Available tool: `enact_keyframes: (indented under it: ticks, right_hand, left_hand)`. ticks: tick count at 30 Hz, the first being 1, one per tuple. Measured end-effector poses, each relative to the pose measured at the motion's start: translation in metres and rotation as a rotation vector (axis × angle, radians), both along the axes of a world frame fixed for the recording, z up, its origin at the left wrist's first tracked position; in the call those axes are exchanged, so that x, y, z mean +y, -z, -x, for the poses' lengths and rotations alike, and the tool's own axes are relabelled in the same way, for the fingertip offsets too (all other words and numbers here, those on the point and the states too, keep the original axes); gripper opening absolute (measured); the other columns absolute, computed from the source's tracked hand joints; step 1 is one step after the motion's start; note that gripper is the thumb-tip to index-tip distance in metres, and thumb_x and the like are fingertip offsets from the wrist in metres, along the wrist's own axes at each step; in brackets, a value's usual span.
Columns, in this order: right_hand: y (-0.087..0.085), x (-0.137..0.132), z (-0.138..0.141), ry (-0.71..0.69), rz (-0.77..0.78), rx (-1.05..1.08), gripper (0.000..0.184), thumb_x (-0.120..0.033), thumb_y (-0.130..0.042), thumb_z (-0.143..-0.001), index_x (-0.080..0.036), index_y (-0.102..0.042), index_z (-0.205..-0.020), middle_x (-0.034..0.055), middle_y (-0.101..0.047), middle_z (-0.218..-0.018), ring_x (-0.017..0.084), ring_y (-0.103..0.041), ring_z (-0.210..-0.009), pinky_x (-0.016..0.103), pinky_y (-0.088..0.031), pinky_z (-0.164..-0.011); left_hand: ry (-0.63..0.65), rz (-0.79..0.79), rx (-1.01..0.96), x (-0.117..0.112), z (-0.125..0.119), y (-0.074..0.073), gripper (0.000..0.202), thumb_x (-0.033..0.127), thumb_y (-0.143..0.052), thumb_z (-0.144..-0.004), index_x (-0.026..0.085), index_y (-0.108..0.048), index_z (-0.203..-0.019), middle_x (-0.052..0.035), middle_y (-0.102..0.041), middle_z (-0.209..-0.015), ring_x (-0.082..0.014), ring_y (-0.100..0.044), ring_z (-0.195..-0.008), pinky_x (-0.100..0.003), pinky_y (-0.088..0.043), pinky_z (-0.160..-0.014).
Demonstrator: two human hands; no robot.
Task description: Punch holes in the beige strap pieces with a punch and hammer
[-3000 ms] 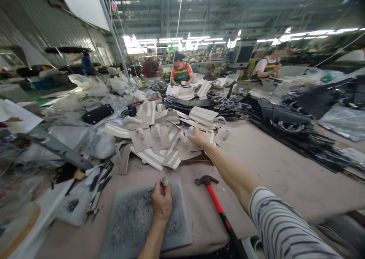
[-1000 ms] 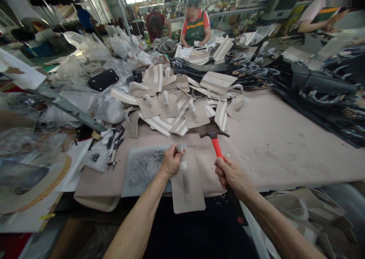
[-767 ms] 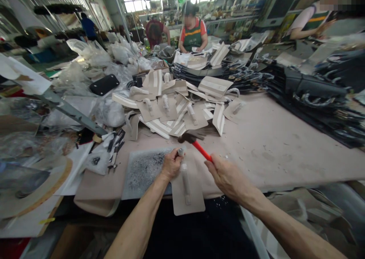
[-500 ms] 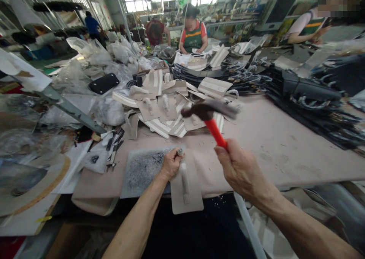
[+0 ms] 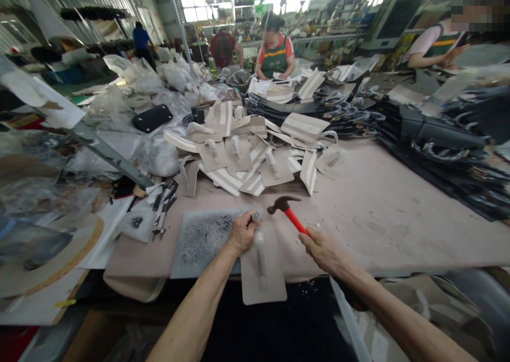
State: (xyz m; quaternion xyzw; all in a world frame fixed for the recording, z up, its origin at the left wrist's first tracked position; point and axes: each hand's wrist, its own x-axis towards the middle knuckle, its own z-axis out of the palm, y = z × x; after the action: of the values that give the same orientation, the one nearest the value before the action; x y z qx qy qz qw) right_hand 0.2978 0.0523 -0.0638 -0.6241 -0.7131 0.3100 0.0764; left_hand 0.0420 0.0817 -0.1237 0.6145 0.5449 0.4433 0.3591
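Observation:
My left hand (image 5: pixel 242 232) is closed round a small metal punch (image 5: pixel 255 216), held upright on a beige leather piece (image 5: pixel 263 274) that hangs over the table's front edge. That piece lies partly on a scarred grey cutting pad (image 5: pixel 201 242). My right hand (image 5: pixel 324 250) grips the red handle of a hammer (image 5: pixel 287 213). The hammer's dark head sits low, just right of the punch's top and close to it.
A heap of beige striped leather pieces (image 5: pixel 255 149) lies behind the pad. Stacks of dark bag parts (image 5: pixel 430 139) run along the right. Plastic bags (image 5: pixel 159 86) and scraps crowd the left. Other people work at the far end (image 5: pixel 274 51).
The hammer, raised high and blurred half a second ago, has come down beside the punch. My left hand has kept the punch in place on the leather piece.

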Motion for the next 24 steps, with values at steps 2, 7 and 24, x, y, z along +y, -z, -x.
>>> enact_keyframes:
  ticks: [2,7,24]
  right_hand:
    - [0.019,0.000,-0.005,0.053,0.011,-0.127,0.029,-0.036,-0.033,-0.100,-0.020,-0.053,-0.086,0.0035,-0.059,-0.068,0.017,-0.055,-0.060,0.028,-0.036,-0.058]
    - [0.026,-0.008,0.020,-0.157,-0.510,-0.175,0.043,-0.016,-0.046,-0.091,-0.012,-0.044,-0.135,0.0210,-0.051,-0.131,0.029,-0.054,-0.111,0.041,-0.045,-0.087]
    - [-0.030,-0.010,0.105,-0.441,-0.384,-0.427,0.019,-0.027,-0.047,-0.096,-0.014,-0.060,-0.103,0.0119,-0.067,-0.083,0.025,-0.064,-0.074,0.035,-0.044,-0.068]
  left_hand:
    - [0.000,0.007,-0.021,0.001,0.000,0.002,0.016,0.021,-0.058,-0.080,0.019,-0.069,-0.091,-0.0029,-0.072,-0.083,-0.0156,-0.064,-0.076,-0.024,-0.049,-0.072]
    - [-0.010,0.028,-0.037,0.001,0.001,0.004,0.017,0.022,-0.060,-0.079,0.018,-0.068,-0.093,-0.0034,-0.074,-0.087,-0.0158,-0.066,-0.078,-0.025,-0.051,-0.074]
    - [-0.327,-0.186,-0.534,0.019,0.021,-0.101,0.035,0.033,-0.080,-0.069,0.014,-0.065,-0.094,-0.0053,-0.075,-0.087,-0.0160,-0.071,-0.080,-0.029,-0.057,-0.079]
